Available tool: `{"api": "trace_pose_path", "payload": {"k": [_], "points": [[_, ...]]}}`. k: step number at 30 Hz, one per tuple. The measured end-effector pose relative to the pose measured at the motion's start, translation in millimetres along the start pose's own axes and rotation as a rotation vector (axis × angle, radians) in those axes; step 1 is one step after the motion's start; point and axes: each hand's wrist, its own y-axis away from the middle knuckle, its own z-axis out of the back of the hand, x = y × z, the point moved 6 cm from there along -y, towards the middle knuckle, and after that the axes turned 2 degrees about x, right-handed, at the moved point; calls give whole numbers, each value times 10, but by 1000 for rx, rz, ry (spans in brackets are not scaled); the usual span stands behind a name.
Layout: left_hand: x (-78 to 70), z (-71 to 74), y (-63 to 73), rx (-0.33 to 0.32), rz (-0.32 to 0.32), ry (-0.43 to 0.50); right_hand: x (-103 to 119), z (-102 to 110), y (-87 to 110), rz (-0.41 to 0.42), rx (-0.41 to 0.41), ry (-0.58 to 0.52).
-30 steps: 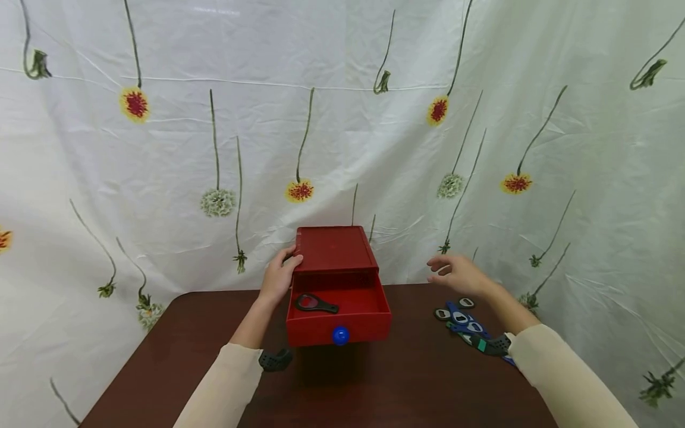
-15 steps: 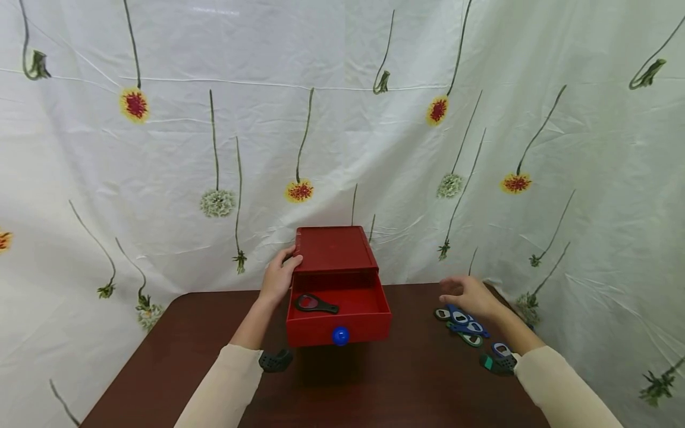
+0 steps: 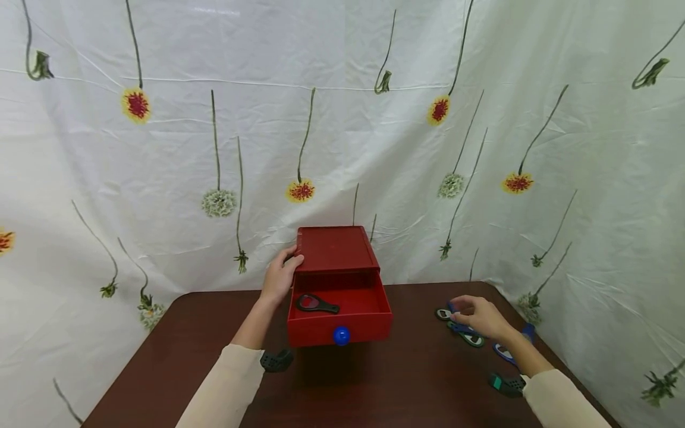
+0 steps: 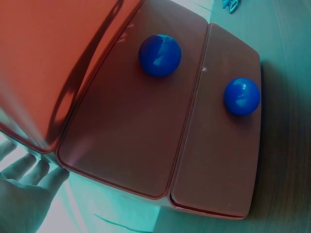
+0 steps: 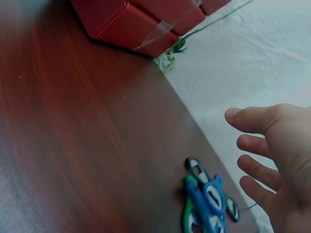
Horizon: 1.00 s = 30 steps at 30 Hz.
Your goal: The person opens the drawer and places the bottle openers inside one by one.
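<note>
A red drawer cabinet (image 3: 336,246) stands on the table with its top drawer (image 3: 316,330) pulled out. Inside that drawer lies a black bottle opener (image 3: 328,307). My left hand (image 3: 277,278) rests at the cabinet's upper left edge, thumb on top; in the left wrist view its fingers (image 4: 52,180) reach against the side wall. Over the pile of bottle openers at the right, my right hand (image 3: 484,316) is lowered, fingers loosely bent. Partly hidden beneath it are blue bottle openers (image 5: 198,198), a green one (image 3: 474,340) and a black one (image 3: 442,314).
Two lower drawers with blue knobs (image 4: 160,56) are pushed in. The dark brown table (image 3: 417,380) ends at a white flowered cloth (image 3: 342,137) hanging behind. Another blue bottle opener (image 3: 503,352) lies under the right forearm.
My right hand has come down and to the right, from above the table's back edge to over the bottle openers. My left hand and the cabinet have stayed in place.
</note>
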Motion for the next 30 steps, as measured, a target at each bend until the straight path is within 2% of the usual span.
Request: {"api": "trace_pose_path", "payload": {"k": [7,20,30], "points": [[-20,-2,3,0,5,17,-259,-69,100,-46,-30,-17],[-38,1,16,-10,-22,0,-568,-190,235,-93,-111,86],[-11,-2,10,-3,-21,-3,-711,-138,166,-136,-179,135]]}}
